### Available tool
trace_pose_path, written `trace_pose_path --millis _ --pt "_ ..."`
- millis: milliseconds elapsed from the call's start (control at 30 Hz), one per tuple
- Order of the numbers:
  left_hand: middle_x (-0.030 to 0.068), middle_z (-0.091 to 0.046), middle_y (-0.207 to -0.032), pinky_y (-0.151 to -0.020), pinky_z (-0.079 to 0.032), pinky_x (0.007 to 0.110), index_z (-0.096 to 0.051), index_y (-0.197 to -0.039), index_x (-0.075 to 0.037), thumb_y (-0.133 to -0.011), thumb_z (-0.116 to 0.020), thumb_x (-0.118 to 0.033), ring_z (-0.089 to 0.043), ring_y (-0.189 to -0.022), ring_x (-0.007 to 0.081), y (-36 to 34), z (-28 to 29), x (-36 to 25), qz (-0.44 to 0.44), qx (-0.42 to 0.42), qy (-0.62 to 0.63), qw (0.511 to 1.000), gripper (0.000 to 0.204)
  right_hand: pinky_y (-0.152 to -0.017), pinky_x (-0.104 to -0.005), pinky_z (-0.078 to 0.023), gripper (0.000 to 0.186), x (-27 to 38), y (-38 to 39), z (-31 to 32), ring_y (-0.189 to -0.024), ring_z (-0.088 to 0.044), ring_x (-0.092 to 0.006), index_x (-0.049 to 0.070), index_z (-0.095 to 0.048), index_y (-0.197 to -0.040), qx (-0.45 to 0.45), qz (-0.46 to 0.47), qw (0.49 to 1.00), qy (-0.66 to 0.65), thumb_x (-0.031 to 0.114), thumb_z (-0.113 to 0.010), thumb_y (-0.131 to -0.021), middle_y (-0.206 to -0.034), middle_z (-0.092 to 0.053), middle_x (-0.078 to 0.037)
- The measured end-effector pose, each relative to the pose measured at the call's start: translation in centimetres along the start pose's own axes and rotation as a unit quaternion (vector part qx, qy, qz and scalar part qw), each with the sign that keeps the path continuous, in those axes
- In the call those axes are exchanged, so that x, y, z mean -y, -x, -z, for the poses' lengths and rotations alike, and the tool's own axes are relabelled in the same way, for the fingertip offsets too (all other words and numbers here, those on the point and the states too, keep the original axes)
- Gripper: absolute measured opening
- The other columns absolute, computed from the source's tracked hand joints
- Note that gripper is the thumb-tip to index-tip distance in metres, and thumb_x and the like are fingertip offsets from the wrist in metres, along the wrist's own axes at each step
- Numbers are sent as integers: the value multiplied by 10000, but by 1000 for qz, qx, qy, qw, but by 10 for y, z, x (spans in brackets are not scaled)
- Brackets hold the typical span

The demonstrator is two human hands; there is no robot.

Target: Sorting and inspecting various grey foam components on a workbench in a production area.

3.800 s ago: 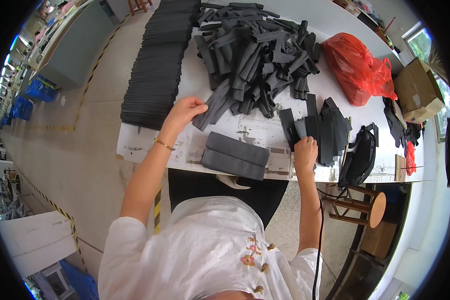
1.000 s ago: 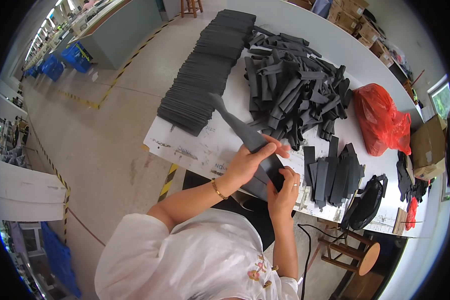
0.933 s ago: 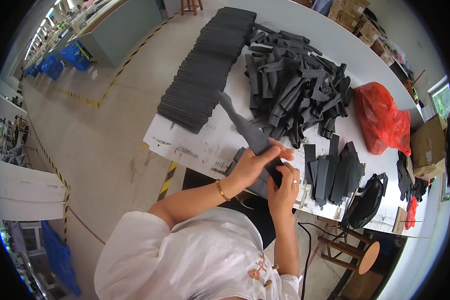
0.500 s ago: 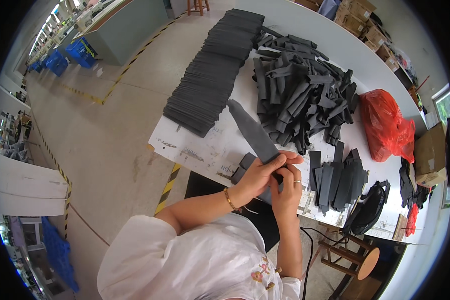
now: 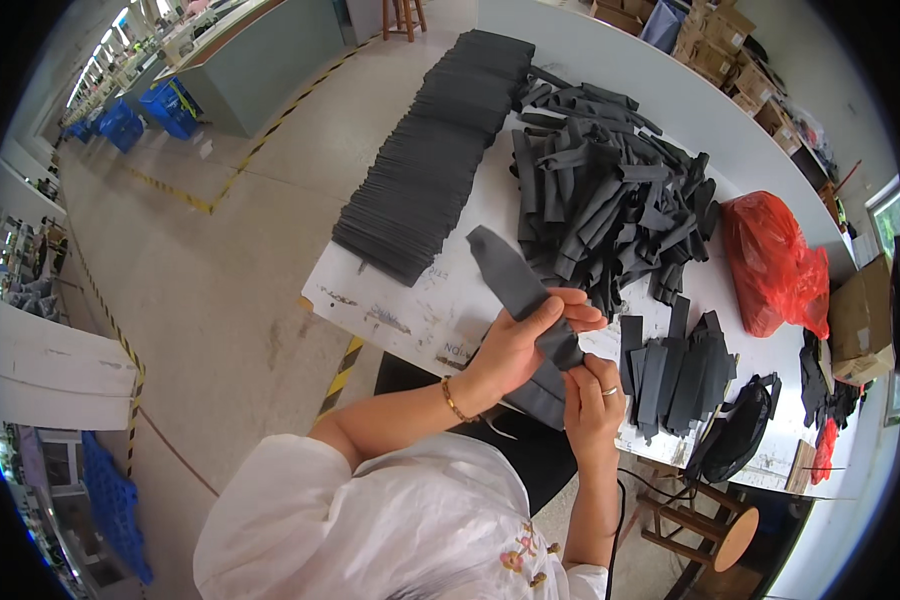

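We have one dark strip (image 5: pixel 505 270) over the near edge of the counter (image 5: pixel 365 305): our left hand (image 5: pixel 522 343) clasps it loosely under the thumb, our right hand (image 5: pixel 594 405) pinches its near end. Beyond the left hand it juts unsupported, so a slack thumb could let it twist, or drop onto the folded piece (image 5: pixel 542 396) below our hands.

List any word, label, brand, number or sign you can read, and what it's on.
White tabletop: scattered handwritten-looking marks near the front-left edge; I won't copy their wording.
Cardboard box at right: any print is too small to read.
Held dark grey fabric strip: no text visible.
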State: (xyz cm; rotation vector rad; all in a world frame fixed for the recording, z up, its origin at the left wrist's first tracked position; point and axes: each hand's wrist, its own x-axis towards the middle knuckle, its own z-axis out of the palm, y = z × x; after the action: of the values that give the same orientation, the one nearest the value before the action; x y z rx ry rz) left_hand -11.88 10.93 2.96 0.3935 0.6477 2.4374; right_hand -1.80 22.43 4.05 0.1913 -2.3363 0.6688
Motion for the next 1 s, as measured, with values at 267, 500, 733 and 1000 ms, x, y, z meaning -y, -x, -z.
trace_pose_path --millis 267,500,733,1000 --pt "170 -664 -1122 -1031 -444 412 -582 -1179 -10 -997 -534 -234 -592 -1177 294 11 -6 10 7 -7 11 1000 292 -644 -369 -500 211 0 -3 -4 -774 -610 -309 -4 -610 -887 -8 13 1000 -7 -86 -710 -721 -927 -607 -130" --pt "137 -677 -1106 -1048 -428 402 -593 -1179 -17 -994 -538 -240 -586 -1188 285 11 -4 13 6 -25 19 999 294 -638 -378 -497 217 -2 -3 -7 -780 -610 -313 1 -606 -888 3 7 1000 -20 -84 -707 -716 -932 -604 -124" --pt "190 -626 -1221 -1062 -413 417 -571 -1226 -45 -1013 -489 -280 -565 -1207 290 6 7 12 47 -51 7 998 327 -749 -336 -475 216 5 0 -20 -873 -586 -263 -19 -583 -896 -8 -228 954 -192 78 -743 -787 -1005 -592 -138" --pt "197 -630 -1213 -1089 -387 436 -580 -1218 -14 -991 -539 -256 -517 -1265 320 -5 16 10 -11 27 43 999 334 -750 -229 -461 104 10 15 -30 -866 -533 -99 14 -579 -856 -189 -306 887 -290 57 -667 -892 -1124 -534 -67"
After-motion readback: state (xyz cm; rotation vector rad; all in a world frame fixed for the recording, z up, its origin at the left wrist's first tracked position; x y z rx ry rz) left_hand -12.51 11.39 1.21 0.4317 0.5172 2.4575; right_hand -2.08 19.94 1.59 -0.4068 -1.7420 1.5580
